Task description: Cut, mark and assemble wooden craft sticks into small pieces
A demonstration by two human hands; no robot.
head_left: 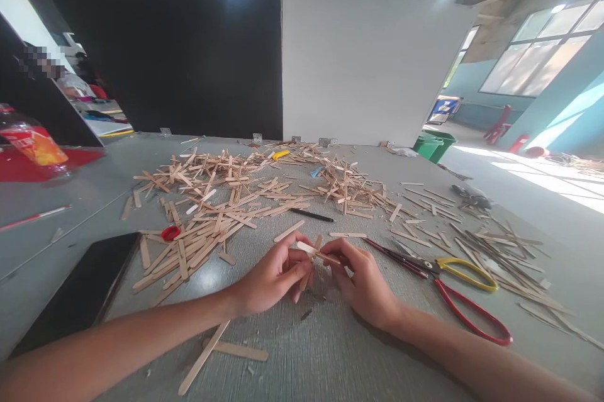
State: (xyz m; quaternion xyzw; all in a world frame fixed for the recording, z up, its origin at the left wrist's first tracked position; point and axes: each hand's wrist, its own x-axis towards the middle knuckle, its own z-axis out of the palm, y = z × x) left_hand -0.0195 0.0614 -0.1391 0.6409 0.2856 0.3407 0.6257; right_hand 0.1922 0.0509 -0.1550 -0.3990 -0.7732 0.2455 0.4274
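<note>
Nearest me, two loose flat tan wooden sticks (243, 352) lie crossed on the grey streaked tabletop (340, 364). Beyond them, between my hands, is a small crossed piece of flat wooden sticks (318, 252), its left arm whitish, the rest tan, its joint too small to read. My left hand (278, 275) pinches its left and lower parts with curled fingers; my right hand (368, 279) pinches its right end.

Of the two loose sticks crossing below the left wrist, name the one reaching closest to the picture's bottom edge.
The slanted stick, lying diagonally across the other's left end; the crosswise stick runs nearly sideways below the left hand and stops higher.
</note>
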